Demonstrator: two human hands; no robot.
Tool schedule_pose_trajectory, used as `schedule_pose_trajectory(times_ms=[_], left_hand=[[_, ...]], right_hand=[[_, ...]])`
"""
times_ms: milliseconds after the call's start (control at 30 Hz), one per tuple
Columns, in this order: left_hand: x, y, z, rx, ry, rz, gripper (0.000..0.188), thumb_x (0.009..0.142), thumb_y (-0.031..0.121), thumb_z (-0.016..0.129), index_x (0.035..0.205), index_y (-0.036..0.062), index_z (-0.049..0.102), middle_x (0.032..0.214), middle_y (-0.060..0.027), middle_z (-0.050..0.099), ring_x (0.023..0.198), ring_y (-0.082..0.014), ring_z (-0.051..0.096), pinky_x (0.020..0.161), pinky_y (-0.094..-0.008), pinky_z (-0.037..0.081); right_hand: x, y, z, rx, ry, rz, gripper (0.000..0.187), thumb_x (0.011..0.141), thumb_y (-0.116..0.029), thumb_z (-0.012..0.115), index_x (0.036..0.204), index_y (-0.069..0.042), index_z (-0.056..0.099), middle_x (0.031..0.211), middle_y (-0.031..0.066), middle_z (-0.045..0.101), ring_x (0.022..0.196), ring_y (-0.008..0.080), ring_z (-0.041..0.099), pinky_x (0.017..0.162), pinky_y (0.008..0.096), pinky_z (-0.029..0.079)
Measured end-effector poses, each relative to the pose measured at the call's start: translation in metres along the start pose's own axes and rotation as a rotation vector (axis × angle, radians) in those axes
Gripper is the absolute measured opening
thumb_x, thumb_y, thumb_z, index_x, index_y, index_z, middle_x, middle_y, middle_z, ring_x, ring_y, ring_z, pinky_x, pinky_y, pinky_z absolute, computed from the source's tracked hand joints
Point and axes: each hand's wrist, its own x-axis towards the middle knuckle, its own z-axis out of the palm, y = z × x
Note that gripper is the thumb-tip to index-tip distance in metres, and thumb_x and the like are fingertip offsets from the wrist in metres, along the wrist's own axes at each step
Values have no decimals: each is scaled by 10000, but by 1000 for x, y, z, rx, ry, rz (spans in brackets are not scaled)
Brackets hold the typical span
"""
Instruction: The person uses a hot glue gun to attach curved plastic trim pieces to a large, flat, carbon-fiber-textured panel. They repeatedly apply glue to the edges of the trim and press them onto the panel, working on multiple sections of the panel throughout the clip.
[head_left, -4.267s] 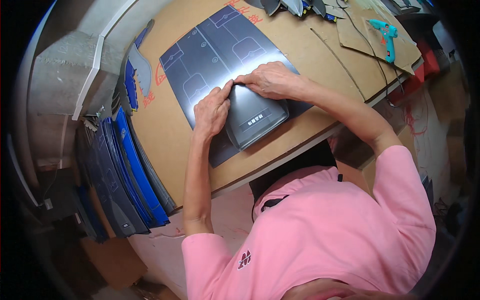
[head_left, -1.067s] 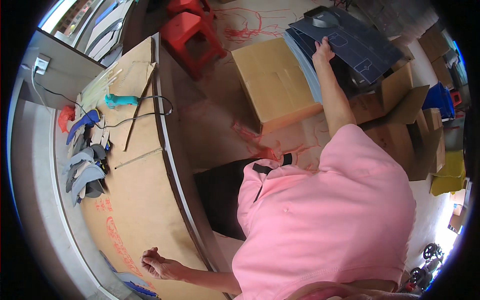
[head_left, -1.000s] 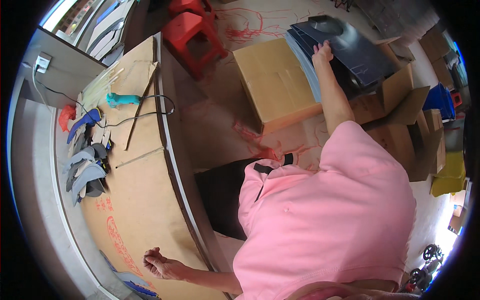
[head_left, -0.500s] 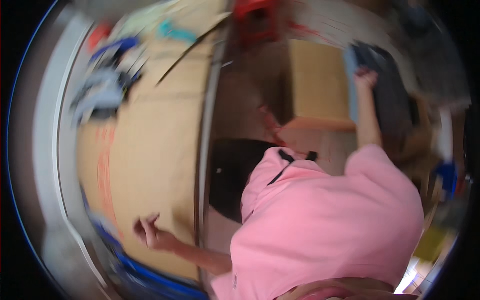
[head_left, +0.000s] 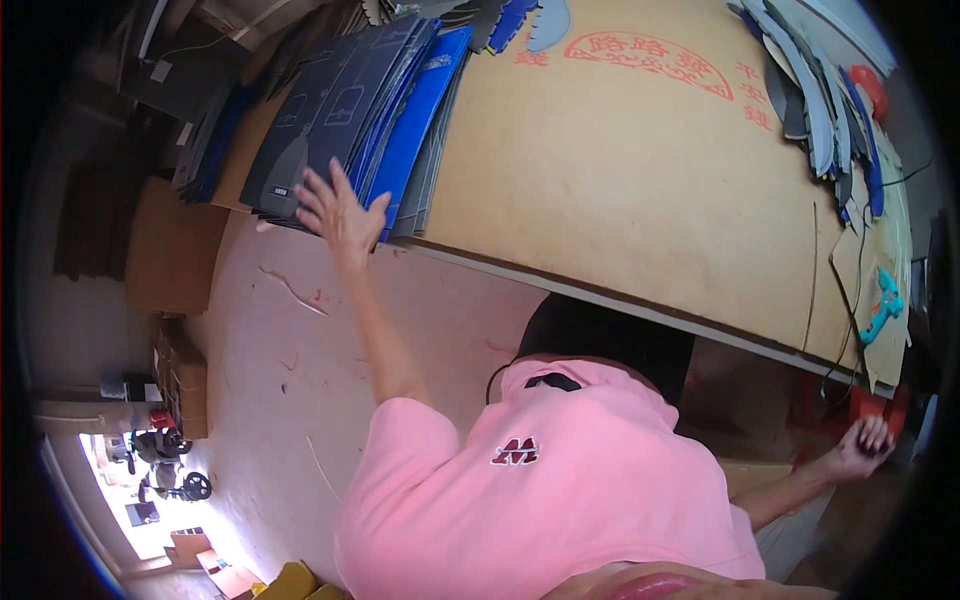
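My left hand (head_left: pixel 345 218) is spread wide at the near edge of a stack of dark grey printed sheets (head_left: pixel 335 110), at the table's left end. Its fingers lie over the top sheet; I cannot tell whether they press on it. Bright blue sheets (head_left: pixel 420 125) stick out along the stack's right side, close to my thumb. Off to the right, my right hand (head_left: pixel 862 447) hangs beyond the table's front edge, fingers curled in and nothing visible in them. Behind it is a red plastic thing (head_left: pixel 878 405), partly hidden under the table corner.
The cardboard-topped table (head_left: pixel 620 190) bears red markings. Curved grey and blue cut strips (head_left: pixel 805 90) lie at its far right, near a teal tool (head_left: pixel 882 308) and a thin cord. A black round seat (head_left: pixel 610 335) stands under the front edge. Cartons (head_left: pixel 180 380) line the left.
My body has turned left, bringing the table in front of me. My left hand has reached onto the dark sheets; my right has left the dark stack beside a carton. Earlier was blurred.
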Motion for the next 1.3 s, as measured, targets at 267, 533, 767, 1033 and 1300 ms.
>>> schedule_pose_trajectory(times_ms=[267, 533, 767, 1033, 1300], left_hand=[[-45, 53, -46, -18, 238, 291, 333, 778, 30, 569, 1101, 86, 630, 879, -102, 646, 742, -287, 624, 675, -410, 474], [-132, 227, -97, -243, 1, 721, 251, 637, 66, 630, 885, 106, 626, 673, -60, 549, 576, -213, 609, 500, -348, 459], [-161, 311, -85, -349, -187, 857, 210, 716, 128, 658, 906, 66, 593, 758, -123, 629, 645, -270, 666, 546, -355, 519], [-49, 200, -71, -752, 72, 684, 565, 795, 271, 694, 1292, 62, 523, 1397, -217, 415, 1332, -417, 309, 1106, -498, 209], [40, -36, -7, -183, -153, -136, 713, 785, 401, 700, 1368, 86, 438, 1418, -215, 394, 1314, -445, 329, 1044, -564, 279]], right_hand=[[22, 120, 104, -265, -119, 82, 274, 987, -258, 469, 797, -60, 475, 576, 5, 365, 488, 111, 323, 407, 236, 285], [-20, 166, 114, -1226, -122, 187, 245, 962, -204, 523, 836, -10, 605, 643, 9, 516, 536, 62, 457, 474, 209, 343], [-35, 170, 130, -1212, -223, 586, 239, 970, -219, 528, 928, -4, 625, 668, 26, 580, 579, 42, 505, 492, 177, 377], [-48, 233, 161, -1134, -262, 854, 512, 956, -243, 557, 1394, -31, 398, 1053, 57, 610, 752, 88, 573, 624, 189, 454], [-38, 259, 153, -1210, -385, 836, 406, 943, -215, 575, 1291, -13, 526, 1018, 60, 608, 721, 87, 554, 645, 227, 477]])
